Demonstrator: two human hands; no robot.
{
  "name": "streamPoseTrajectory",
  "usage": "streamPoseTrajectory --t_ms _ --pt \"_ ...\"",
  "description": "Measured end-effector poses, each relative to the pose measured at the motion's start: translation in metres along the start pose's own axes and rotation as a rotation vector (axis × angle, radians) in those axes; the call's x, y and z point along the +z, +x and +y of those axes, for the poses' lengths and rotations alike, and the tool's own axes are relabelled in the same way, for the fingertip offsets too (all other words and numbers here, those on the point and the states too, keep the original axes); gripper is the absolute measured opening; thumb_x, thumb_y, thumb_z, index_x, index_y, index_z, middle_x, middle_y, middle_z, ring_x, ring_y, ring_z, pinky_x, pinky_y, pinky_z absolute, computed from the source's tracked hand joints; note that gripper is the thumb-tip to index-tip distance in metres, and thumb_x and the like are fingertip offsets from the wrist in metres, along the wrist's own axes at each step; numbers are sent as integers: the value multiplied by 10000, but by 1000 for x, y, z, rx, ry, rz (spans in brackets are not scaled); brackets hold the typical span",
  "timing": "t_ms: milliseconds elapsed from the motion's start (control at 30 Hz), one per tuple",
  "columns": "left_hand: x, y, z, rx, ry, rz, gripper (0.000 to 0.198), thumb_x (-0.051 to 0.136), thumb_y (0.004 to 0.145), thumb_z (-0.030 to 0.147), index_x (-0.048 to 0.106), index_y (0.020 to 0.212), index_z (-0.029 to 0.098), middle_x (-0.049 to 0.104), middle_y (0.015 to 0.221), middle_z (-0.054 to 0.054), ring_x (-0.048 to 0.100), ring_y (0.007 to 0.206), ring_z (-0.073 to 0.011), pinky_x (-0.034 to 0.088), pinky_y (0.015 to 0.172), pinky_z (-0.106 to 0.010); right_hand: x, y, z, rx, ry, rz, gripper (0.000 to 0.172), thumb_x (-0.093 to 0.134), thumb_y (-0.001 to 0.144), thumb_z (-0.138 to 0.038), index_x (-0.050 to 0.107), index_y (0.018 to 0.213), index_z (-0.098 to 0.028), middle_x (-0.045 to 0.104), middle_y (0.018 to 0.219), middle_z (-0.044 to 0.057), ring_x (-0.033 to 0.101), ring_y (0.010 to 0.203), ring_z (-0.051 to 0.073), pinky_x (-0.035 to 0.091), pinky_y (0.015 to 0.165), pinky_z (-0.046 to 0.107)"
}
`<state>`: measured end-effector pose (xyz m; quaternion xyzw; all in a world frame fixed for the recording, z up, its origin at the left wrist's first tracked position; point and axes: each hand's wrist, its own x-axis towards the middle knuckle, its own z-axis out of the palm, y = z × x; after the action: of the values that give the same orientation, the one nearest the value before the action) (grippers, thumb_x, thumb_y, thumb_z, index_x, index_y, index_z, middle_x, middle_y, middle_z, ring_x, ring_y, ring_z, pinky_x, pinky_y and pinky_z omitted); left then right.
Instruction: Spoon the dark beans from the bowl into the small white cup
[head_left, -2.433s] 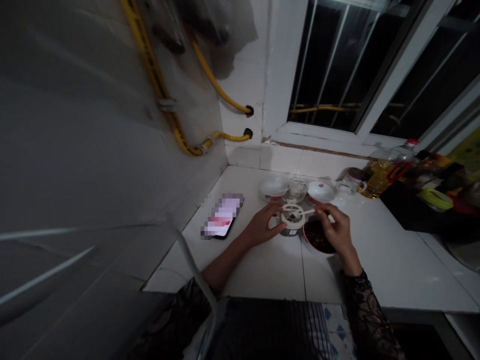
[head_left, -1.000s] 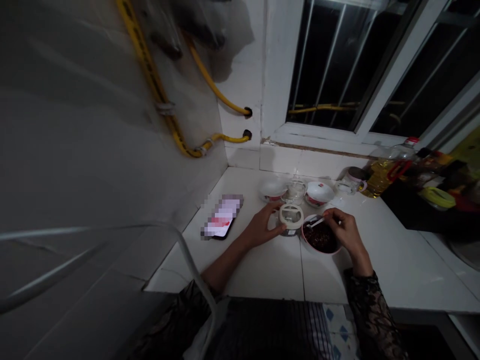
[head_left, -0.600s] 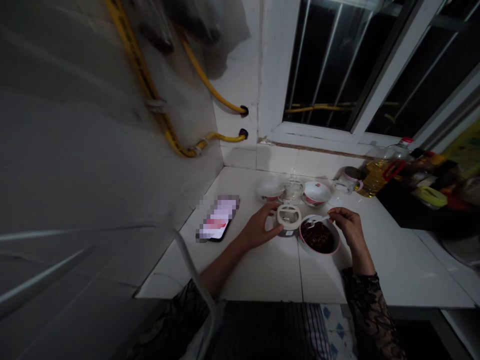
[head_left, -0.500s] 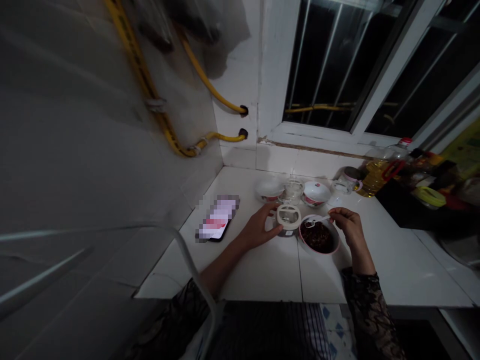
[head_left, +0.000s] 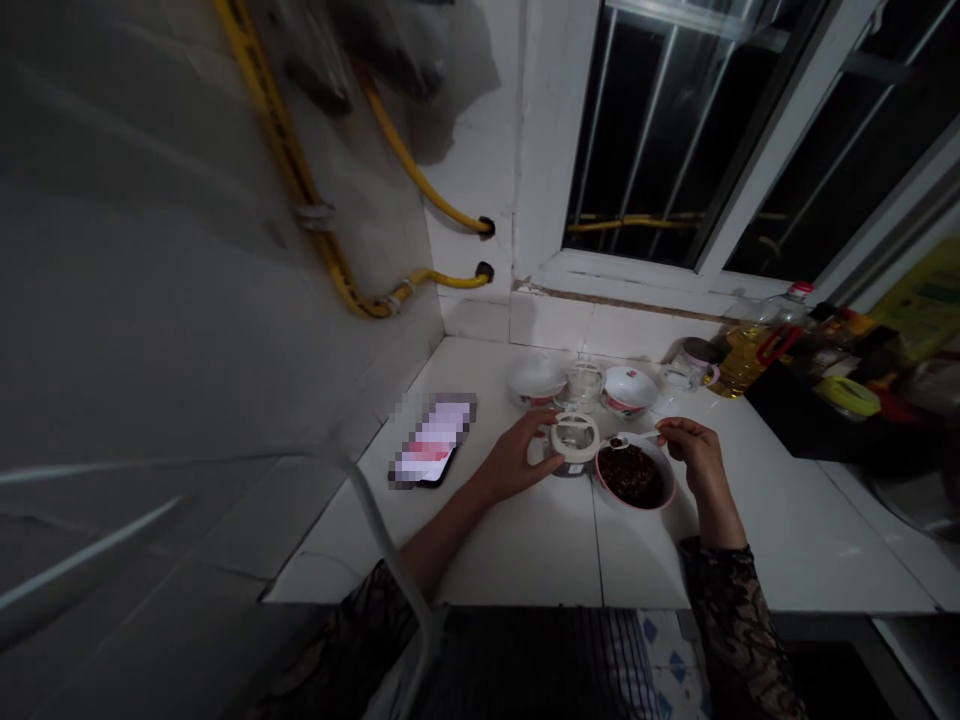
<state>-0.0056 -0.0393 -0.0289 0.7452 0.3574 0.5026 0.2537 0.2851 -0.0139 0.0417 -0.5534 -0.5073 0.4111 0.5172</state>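
Observation:
My left hand [head_left: 514, 460] curls around the left side of a small clear jar [head_left: 574, 458] with a cream rim, its fingers and thumb against it. To the right of the jar stands a white bowl [head_left: 604, 488] with a pink rim, filled with dark red, chunky sauce [head_left: 636, 474]. Between its thumb and fingers, my right hand [head_left: 694, 448] pinches the handle of a small white spoon [head_left: 643, 436]. The spoon's head lies over the bowl's far left rim, near the jar, with some dark sauce in it.
Behind the jar stand two white bowls [head_left: 536, 380] [head_left: 630, 388] and another clear jar [head_left: 583, 382]. A phone [head_left: 435, 440] lies on the left. An oil bottle [head_left: 742, 355] and a dark box [head_left: 795, 415] of condiments stand on the right. A pale bent rod [head_left: 382, 525] crosses the left foreground.
The spoon's head has risen slightly and moved a little left toward the jar; dark sauce now shows in it. My left hand stays on the jar.

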Motion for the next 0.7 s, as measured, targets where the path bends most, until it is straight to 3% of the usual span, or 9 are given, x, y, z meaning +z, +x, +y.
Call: streamPoseTrajectory --t_ms 133,267,367,467,533,700 --pt "0 1 1 2 7 5 367 732 820 289 565 1142 233 617 1340 -125 604 1273 -276 581 944 -423 11 -4 -4 -128 4 42 249 713 596 -427 662 673 -196 581 515 -2 330 440 91 237 440 259" --pt "-1 1 2 5 13 6 328 744 818 296 585 1095 226 622 1330 -124 600 1278 -274 581 954 -413 33 -17 -7 -373 -110 66 251 659 770 -462 675 779 -211 643 619 11 498 532 143 410 538 284" --pt "-1 1 2 14 18 5 320 733 828 292 580 1100 221 620 1334 -124 599 1278 -271 579 954 -412 47 -27 -7 -638 -311 -39 206 580 888 -392 693 824 -232 717 759 50 630 713 204 502 701 344" --pt "0 1 2 24 30 11 315 732 827 290 580 1093 218 623 1328 -126 596 1282 -269 567 972 -420 51 -33 -7 -848 -489 -211 212 539 927 -332 714 847 -245 742 817 68 651 762 225 511 751 380" --pt "0 1 2 20 27 16 318 738 819 295 581 1085 219 626 1322 -126 595 1283 -273 571 963 -419 47 -34 -8 -859 -503 -191 221 529 935 -332 712 848 -246 739 808 70 650 754 227 511 751 385" --pt "0 0 1 14 23 18 327 737 811 275 576 1091 224 619 1325 -131 607 1263 -276 581 932 -417 19 -24 -6 -598 -293 129 222 591 876 -423 675 809 -229 687 746 39 610 694 200 505 698 343"
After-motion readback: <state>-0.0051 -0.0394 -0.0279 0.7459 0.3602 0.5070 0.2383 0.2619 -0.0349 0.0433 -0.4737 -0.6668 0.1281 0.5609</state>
